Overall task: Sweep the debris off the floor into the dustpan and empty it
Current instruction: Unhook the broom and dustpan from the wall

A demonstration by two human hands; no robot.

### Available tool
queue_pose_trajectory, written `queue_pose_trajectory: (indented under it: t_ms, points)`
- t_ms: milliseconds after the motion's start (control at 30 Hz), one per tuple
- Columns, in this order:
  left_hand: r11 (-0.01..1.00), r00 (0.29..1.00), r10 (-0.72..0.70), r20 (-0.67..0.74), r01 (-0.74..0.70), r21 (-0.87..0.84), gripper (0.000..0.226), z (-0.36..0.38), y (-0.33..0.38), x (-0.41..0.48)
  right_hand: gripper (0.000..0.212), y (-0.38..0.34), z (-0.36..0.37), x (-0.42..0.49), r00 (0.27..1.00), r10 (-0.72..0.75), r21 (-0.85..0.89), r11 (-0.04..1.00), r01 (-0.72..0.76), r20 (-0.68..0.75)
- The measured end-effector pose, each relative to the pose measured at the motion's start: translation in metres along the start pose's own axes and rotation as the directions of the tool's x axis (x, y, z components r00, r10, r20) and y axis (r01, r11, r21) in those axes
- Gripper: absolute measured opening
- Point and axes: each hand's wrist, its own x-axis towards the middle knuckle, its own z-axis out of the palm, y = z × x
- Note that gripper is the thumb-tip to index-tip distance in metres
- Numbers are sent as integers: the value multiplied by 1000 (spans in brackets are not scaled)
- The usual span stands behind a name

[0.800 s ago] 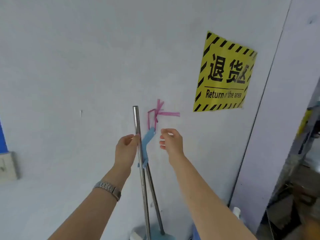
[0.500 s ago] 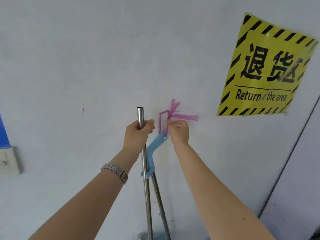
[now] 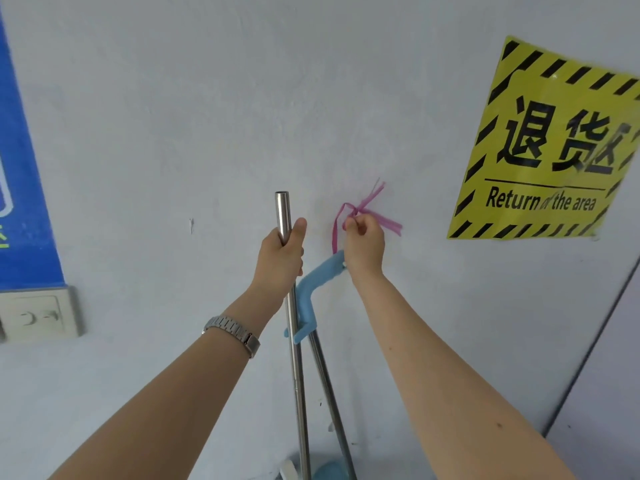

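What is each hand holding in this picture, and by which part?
The left hand grips the bare metal pole just below its top end. The right hand pinches the pink string loop tied to the blue handle, near the knot.

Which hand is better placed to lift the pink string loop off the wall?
The right hand: it already pinches the pink string tied to the blue handle. The left hand is wrapped around the steel pole.
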Motion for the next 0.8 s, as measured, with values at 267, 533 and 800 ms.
queue_pose_trajectory:
  t_ms: [267, 533, 800]
  points:
    - [1000, 997, 14, -71, -15, -4, 21, -49, -11, -37, 17, -21, -8, -74, 999, -18, -3, 1000, 18, -44]
    - [898, 997, -55, 46, 29, 439, 39, -135, -71, -105, 22, -39, -6, -204, 983, 36, -78, 996, -51, -179]
    - [839, 856, -490, 167, 410, 358, 38, -211, -91, -191, 16, -53, -7, -352, 923, 271, 23, 961, -275, -275]
